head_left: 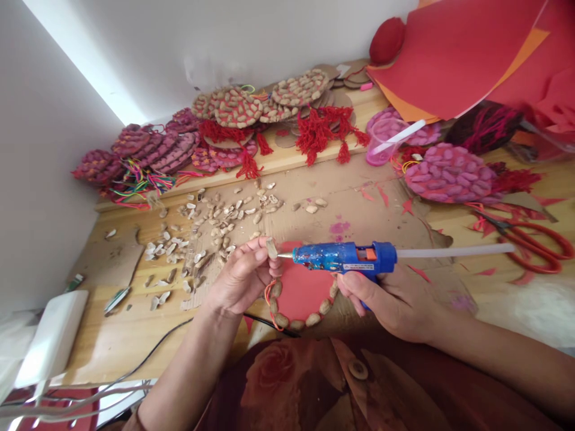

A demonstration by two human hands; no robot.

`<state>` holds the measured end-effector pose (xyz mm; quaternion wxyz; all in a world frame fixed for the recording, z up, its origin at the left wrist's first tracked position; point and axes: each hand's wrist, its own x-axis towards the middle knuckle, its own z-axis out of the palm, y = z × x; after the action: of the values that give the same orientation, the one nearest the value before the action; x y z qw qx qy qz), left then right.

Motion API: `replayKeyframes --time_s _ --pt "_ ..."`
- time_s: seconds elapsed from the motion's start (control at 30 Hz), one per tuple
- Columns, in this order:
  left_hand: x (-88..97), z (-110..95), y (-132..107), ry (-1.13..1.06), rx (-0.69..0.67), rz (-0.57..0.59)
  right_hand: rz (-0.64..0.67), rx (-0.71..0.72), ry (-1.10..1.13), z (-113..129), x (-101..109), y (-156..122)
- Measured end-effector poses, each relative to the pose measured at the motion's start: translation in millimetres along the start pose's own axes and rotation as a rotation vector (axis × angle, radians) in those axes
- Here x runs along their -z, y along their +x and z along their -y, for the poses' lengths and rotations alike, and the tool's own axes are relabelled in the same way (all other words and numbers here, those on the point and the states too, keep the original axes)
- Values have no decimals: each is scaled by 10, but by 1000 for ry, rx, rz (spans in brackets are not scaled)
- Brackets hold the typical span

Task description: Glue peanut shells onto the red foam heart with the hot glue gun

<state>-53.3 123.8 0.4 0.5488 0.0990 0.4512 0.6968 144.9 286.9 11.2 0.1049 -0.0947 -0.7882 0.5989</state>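
My left hand (245, 269) pinches a peanut shell (272, 248) between thumb and fingertips. In my right hand (386, 299) is a blue hot glue gun (341, 256), a long white glue stick (453, 251) jutting from its back. The metal nozzle points left and meets or nearly meets the shell. Below both hands lies a round red disc (305, 293) with peanut shells (312, 320) along its near rim and an orange cord loop (269, 293) at its left. The glue gun and hands hide the disc's far edge.
Loose peanut shells (220, 227) scatter over the cardboard (350, 185) at left. Finished shell-covered discs (238, 108) with red tassels line the back ledge. At right are red-handled scissors (539, 242), a pink cup (381, 143) and red paper sheets (458, 54). A black cable (157, 347) crosses the near left.
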Motion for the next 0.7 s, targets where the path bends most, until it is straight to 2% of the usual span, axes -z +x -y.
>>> replayKeyframes --time_s 0.37,0.53,0.63,0.7 --pt "15 13 1 9 -6 -2 -22 -8 -32 19 0 8" --pt "47 -99 -15 60 -110 25 -70 -77 -9 1 -8 5" --pt "88 -250 -30 209 -213 -28 -153 -158 154 -26 -28 39" --pt "108 -343 -27 411 -279 -85 -195 -205 290 -49 -43 81"
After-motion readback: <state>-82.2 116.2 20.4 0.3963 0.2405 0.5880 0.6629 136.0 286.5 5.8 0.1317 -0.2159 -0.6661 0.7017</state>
